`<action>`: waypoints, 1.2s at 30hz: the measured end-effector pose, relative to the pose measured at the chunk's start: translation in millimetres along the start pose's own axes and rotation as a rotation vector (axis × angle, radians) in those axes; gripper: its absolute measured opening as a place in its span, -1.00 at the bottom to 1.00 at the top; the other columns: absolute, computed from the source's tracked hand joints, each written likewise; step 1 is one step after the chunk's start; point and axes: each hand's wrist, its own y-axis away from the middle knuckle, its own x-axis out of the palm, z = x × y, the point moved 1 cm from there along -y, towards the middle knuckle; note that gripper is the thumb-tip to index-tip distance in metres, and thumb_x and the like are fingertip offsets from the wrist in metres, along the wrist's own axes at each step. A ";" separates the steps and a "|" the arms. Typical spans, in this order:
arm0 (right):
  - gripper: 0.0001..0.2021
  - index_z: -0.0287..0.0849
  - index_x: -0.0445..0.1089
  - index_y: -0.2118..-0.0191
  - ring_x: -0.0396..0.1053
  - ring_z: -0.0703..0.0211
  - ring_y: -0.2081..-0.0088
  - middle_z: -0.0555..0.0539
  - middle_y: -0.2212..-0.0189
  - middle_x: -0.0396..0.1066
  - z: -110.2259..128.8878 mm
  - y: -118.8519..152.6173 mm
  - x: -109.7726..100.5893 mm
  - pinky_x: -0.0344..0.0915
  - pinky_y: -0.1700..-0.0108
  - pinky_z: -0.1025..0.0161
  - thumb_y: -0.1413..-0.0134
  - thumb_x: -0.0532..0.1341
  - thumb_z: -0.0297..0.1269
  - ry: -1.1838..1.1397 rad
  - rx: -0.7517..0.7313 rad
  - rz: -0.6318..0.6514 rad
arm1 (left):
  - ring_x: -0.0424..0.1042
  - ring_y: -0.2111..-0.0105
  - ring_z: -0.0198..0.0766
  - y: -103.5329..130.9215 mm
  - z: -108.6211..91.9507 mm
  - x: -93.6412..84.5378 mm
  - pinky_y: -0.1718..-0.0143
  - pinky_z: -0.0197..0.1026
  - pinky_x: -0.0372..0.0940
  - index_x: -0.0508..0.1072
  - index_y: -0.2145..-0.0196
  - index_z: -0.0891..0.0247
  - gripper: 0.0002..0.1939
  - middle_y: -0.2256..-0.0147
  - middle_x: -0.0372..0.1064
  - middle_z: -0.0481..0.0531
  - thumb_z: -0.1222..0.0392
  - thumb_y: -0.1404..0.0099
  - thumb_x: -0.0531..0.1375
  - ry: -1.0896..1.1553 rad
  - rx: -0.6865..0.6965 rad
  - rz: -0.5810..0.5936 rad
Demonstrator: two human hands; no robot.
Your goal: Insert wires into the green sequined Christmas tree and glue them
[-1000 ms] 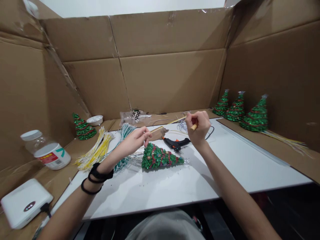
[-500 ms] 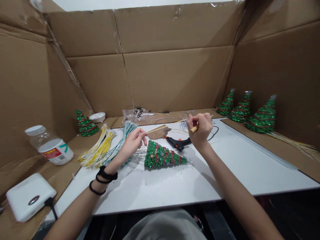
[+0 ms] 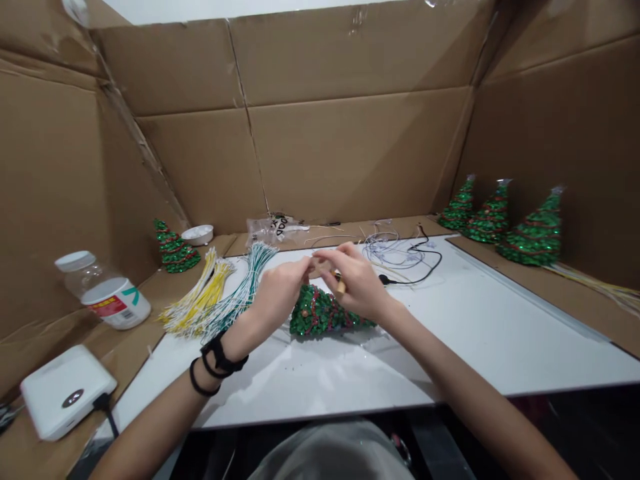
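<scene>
My left hand (image 3: 283, 287) and my right hand (image 3: 357, 283) meet above a small green sequined Christmas tree (image 3: 315, 317), which lies on its side on the white board. Tucked in my right hand is a wooden-handled tool (image 3: 341, 289); its other end is hidden. The fingers of my left hand are closed in a pinch, and what they grip cannot be made out. A scrap of cardboard (image 3: 319, 269) shows between the fingertips. My right hand covers most of the black glue gun, leaving its cord (image 3: 400, 282) visible.
Bundles of yellow wires (image 3: 203, 303) and green wires (image 3: 250, 280) lie left. A plastic jar (image 3: 107, 293), a white box (image 3: 67, 393), a white bowl (image 3: 198, 235) and another tree (image 3: 174, 250) stand there. Three trees (image 3: 533, 233) line the right; tangled wires (image 3: 385, 247) lie behind.
My right hand has moved left, carrying the wooden-handled tool, and now meets my left hand, which has shifted slightly right and closed. Together they cover the glue gun and the tree's upper side.
</scene>
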 end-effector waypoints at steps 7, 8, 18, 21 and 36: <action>-0.90 -0.18 0.26 0.28 0.23 0.17 0.35 -0.08 0.38 0.31 -7.3 6.6 11.2 0.14 0.34 0.29 -0.20 0.02 -0.38 -0.143 0.228 0.219 | 0.36 0.45 -0.26 3.9 -6.4 -13.7 0.40 -0.27 0.13 0.28 0.20 0.20 -0.82 0.44 0.39 -0.07 0.11 -0.34 -0.04 0.267 -0.136 0.077; -0.90 -0.18 0.26 0.31 0.22 0.19 0.36 -0.06 0.40 0.30 -9.2 6.9 9.6 0.13 0.35 0.30 -0.20 0.02 -0.38 -0.139 0.222 0.232 | 0.34 0.47 -0.26 10.1 -3.9 -16.3 0.41 -0.27 0.12 0.27 0.22 0.20 -0.79 0.46 0.37 -0.08 0.06 -0.33 -0.03 0.266 -0.199 0.064; -0.86 -0.16 0.34 0.37 0.24 0.27 0.40 0.00 0.45 0.34 -11.5 2.8 0.1 0.10 0.34 0.34 -0.18 0.08 -0.33 -0.197 0.263 0.245 | 0.25 0.37 -0.22 53.3 15.8 16.8 0.37 -0.25 0.13 0.34 0.38 0.24 -0.65 0.38 0.31 -0.02 -0.12 -0.19 0.06 0.549 -0.350 0.306; -0.89 -0.16 0.37 0.39 0.25 0.27 0.40 0.00 0.46 0.37 -14.5 3.0 -0.1 0.11 0.35 0.35 -0.13 0.13 -0.34 -0.192 0.292 0.238 | 0.22 0.46 -0.29 33.2 20.0 30.1 0.44 -0.27 0.09 0.36 0.45 0.27 -0.62 0.50 0.27 -0.08 -0.14 -0.15 0.09 0.767 -0.455 0.323; -0.87 -0.13 0.48 0.46 0.27 0.26 0.49 0.00 0.53 0.44 -26.9 7.9 7.8 0.06 0.45 0.35 0.05 0.17 -0.36 -0.067 0.502 0.421 | 0.44 0.24 -0.21 11.6 32.6 42.8 0.37 -0.34 0.26 0.52 0.20 0.28 -0.56 0.23 0.51 0.06 -0.12 -0.12 0.20 1.247 -0.709 0.203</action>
